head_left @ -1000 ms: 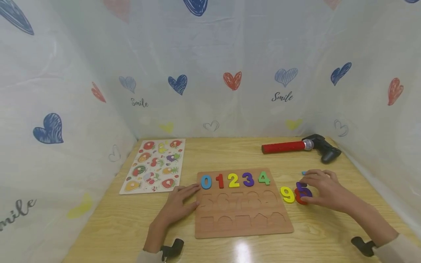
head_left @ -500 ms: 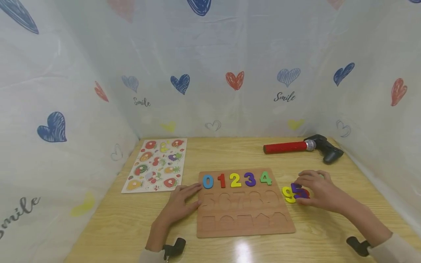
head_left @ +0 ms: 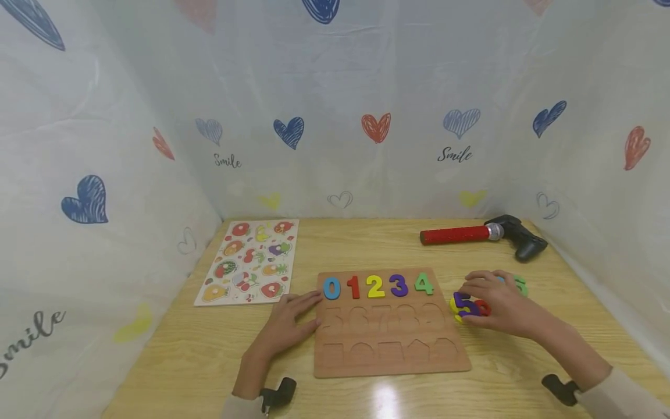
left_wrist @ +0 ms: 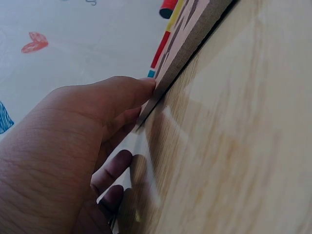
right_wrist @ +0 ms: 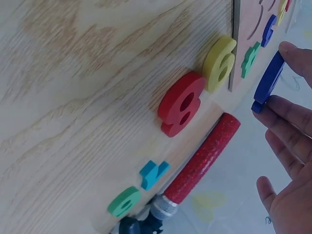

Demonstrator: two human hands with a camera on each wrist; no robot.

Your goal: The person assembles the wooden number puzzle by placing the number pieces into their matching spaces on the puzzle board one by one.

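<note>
My right hand [head_left: 497, 305] pinches a purple number five [right_wrist: 271, 78] between thumb and fingertips, raised over the table. Beneath it, partly covered in the head view, lie a yellow number nine [right_wrist: 219, 63] and a red number eight [right_wrist: 182, 103]. My left hand [head_left: 285, 326] rests at the left edge of a wooden number puzzle board [head_left: 392, 368], its fingers touching that edge. In the board's top row sit a blue zero [head_left: 332, 288], a red one [head_left: 353, 287], a yellow two [head_left: 375, 287], a purple three [head_left: 399, 286] and a green four [head_left: 424, 284].
Behind the right hand lie a blue number piece [right_wrist: 153, 174] and a green number piece [right_wrist: 124, 201]. A toy hammer with a red handle [head_left: 455, 235] lies at the back right. A fruit puzzle board [head_left: 248, 262] is at the back left. Printed curtains surround the table.
My right hand has moved left with the purple five, from over the red eight to over the yellow nine. The green piece has come into view behind it. My left hand stays on the board.
</note>
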